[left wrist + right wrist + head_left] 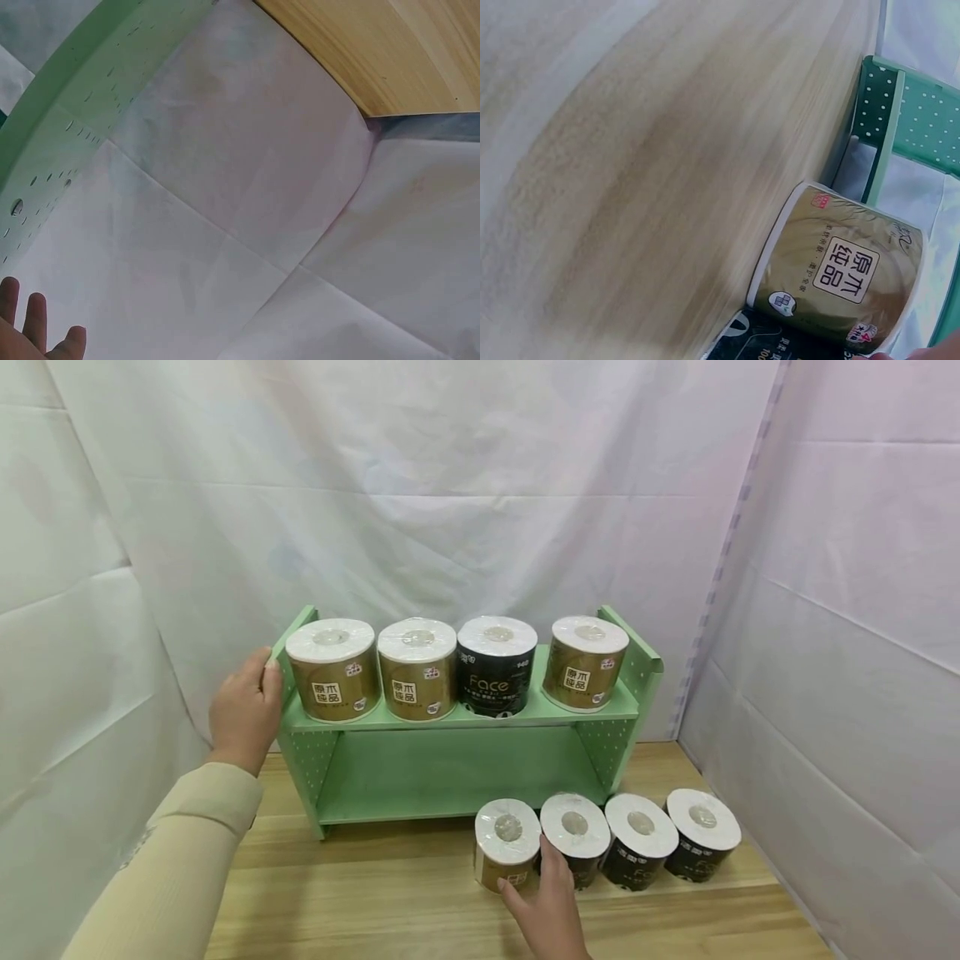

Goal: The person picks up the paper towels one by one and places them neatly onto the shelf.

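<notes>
My left hand [246, 710] is at the left side panel of a green two-tier shelf [450, 777]; in the left wrist view, several of its fingers [35, 319] are extended and spread beside the panel. My right hand [551, 906] reaches to a gold-wrapped toilet roll [507, 831] on the table, thumb before it and index finger at its right side. The right wrist view shows this upright gold roll [840, 270], with only a bit of hand at the lower right corner. Whether the fingertips touch the wrapper is unclear.
Right of that roll stand black-wrapped rolls [641, 839] in a row on the wooden table [360, 893]. The upper tier bears gold rolls [333, 668] and a black roll [497, 668], with a gap before the rightmost gold roll [585, 664]. White cloth [480, 485] hangs around.
</notes>
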Available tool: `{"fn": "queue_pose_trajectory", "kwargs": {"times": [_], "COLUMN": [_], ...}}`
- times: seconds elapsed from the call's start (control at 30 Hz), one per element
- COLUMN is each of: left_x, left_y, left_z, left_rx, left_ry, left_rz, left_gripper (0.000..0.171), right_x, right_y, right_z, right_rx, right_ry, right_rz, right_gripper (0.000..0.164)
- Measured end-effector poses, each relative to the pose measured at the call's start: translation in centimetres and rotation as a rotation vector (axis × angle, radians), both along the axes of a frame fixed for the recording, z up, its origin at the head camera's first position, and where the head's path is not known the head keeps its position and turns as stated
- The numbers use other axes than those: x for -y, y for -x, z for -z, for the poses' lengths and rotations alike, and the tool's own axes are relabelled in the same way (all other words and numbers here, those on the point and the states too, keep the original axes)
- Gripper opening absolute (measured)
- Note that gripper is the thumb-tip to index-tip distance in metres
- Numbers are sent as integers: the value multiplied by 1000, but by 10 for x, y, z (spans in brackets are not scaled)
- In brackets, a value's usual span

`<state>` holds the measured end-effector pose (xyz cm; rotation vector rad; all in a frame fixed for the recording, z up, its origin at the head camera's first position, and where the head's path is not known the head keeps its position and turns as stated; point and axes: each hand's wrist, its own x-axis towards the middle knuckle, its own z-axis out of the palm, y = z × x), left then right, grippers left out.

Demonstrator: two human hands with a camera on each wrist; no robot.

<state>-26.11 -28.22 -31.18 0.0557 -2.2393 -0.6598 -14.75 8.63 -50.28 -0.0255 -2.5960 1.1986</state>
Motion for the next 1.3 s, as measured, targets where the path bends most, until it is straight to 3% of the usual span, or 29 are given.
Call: {"fn": "queue_pose_trajectory", "kwargs": {"times": [0.23, 0.83, 1.3], "left_x": [1, 2, 0], "left_y": [-1, 0, -1], "left_z": [-1, 0, -2], "left_rx": [-4, -3, 17], "left_ry": [-1, 8, -4], "left_rz": [-2, -5, -1], "left_gripper": [42, 44, 43], "right_x": [3, 22, 39], "right_y": [5, 13, 24], "right_z": [2, 10, 30], "right_rx": [91, 103, -33], "right_ry": [46, 131, 187], "right_rz": [3, 61, 170], "right_gripper": [95, 103, 101]}}
